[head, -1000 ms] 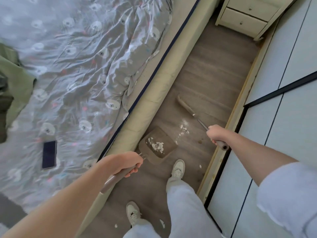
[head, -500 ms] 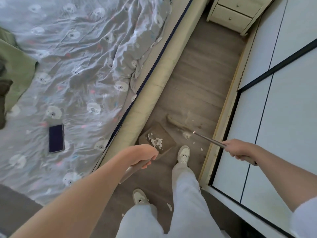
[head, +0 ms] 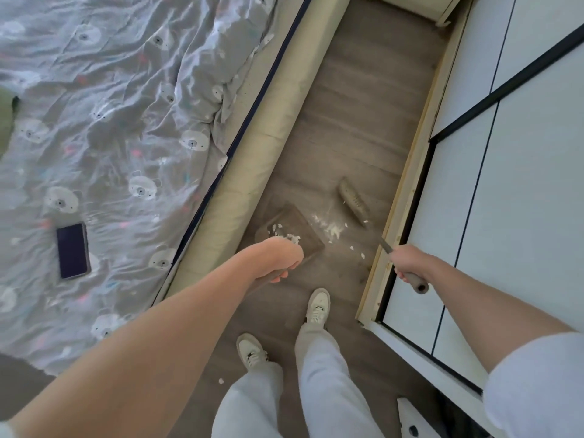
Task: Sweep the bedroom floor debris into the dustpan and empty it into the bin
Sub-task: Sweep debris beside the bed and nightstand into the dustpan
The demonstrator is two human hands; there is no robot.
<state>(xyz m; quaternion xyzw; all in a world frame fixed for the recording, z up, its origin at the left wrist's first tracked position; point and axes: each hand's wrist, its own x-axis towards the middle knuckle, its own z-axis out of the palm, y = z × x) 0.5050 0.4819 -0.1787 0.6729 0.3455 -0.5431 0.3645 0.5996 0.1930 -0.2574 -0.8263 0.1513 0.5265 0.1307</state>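
Note:
A brown dustpan (head: 300, 226) lies on the wood floor beside the bed base, with white scraps inside it. My left hand (head: 278, 260) grips its long handle from above and hides the pan's near edge. A brown broom head (head: 352, 200) rests on the floor to the right of the pan, close to the wardrobe rail. My right hand (head: 407, 263) is closed around the broom's handle end. A patch of white debris (head: 330, 227) lies on the floor between pan and broom, with a few loose flakes nearer my feet.
The bed (head: 126, 137) with grey bear-print bedding and a dark phone (head: 72, 250) fills the left. White sliding wardrobe doors (head: 505, 184) line the right. A drawer unit (head: 442, 11) stands at the aisle's far end. My two white shoes (head: 317, 306) stand in the narrow aisle. One flake (head: 221, 380) lies by my left foot.
The broom head has swung back from the pan's mouth toward the wardrobe side, leaving a smear of white debris beside the pan. My right hand moved inward. The view tilted down.

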